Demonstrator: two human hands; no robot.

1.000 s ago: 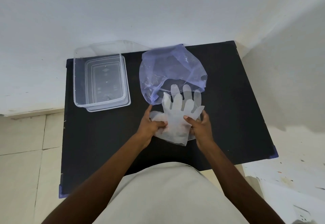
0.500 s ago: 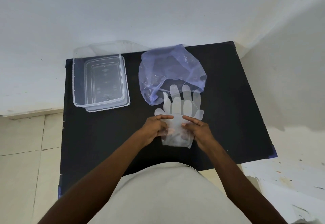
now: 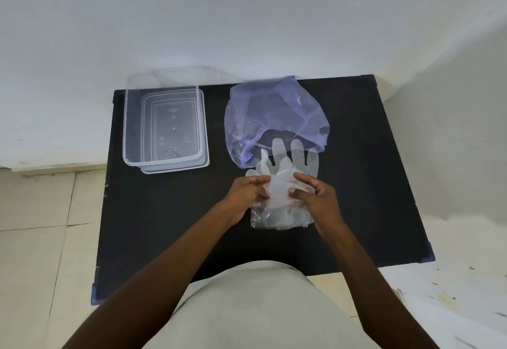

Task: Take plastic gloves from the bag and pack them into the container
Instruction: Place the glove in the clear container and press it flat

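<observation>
A stack of clear plastic gloves (image 3: pixel 282 184) lies on the black table (image 3: pixel 370 184), fingers pointing toward the crumpled bluish plastic bag (image 3: pixel 271 112) just behind it. My left hand (image 3: pixel 248 192) pinches the gloves' left side and my right hand (image 3: pixel 318 197) pinches their right side, folding the top layer over the cuffs. The clear rectangular container (image 3: pixel 164 123) stands empty at the table's back left, resting on its lid.
White walls (image 3: pixel 247 19) close in behind the table and on its right. Tiled floor (image 3: pixel 41 225) shows to the left. My light-coloured shirt (image 3: pixel 255 307) covers the table's near edge.
Both hands moved inward from the gloves' outer edges onto the middle, and the cuff end has been folded and bunched up. Bag and container stayed put.
</observation>
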